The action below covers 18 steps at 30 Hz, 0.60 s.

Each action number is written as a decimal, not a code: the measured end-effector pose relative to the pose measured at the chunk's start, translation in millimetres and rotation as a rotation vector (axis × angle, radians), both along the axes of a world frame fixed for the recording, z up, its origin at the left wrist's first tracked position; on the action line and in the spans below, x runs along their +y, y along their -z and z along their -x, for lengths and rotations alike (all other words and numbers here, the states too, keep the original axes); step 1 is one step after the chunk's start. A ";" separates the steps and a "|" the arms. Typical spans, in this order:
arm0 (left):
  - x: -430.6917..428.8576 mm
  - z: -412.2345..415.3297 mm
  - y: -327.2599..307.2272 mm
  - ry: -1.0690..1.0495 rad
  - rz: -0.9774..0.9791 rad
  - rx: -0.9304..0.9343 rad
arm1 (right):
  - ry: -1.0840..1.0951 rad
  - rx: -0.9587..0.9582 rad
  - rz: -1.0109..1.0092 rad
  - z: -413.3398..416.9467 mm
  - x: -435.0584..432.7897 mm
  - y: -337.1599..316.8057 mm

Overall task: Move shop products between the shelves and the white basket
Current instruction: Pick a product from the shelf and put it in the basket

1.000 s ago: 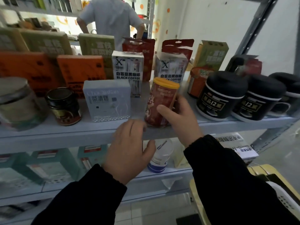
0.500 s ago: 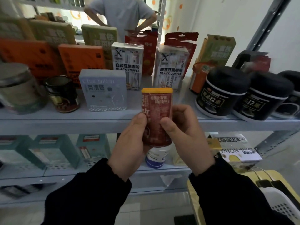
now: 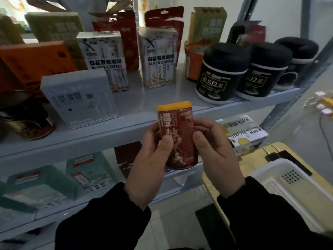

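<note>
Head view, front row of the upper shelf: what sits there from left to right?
Dark jar → pale blue box → first black tub → second black tub → third black tub.

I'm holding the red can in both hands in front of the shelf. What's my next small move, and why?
Probably swing the can right and down toward the white basket. The left hand and right hand grip it upright, clear of the shelf, and the white basket sits at the lower right with its top open.
</note>
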<state>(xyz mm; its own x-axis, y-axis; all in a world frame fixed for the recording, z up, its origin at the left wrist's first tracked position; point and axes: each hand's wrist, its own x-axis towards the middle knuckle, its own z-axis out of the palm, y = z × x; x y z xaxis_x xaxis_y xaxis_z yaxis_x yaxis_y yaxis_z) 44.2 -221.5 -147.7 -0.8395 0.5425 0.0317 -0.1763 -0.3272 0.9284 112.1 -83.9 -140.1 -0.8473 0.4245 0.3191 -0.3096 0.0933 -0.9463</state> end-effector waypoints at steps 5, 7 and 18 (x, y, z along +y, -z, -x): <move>17.1 -16.9 10.6 0.186 -0.012 -0.139 | 0.140 0.004 0.046 -37.4 2.4 18.2; 26.5 -26.6 19.1 0.269 0.017 -0.266 | 0.229 -0.027 0.040 -60.0 5.9 28.6; 99.3 -107.8 58.3 0.763 0.242 -0.369 | 0.522 -0.291 0.089 -187.6 38.5 59.5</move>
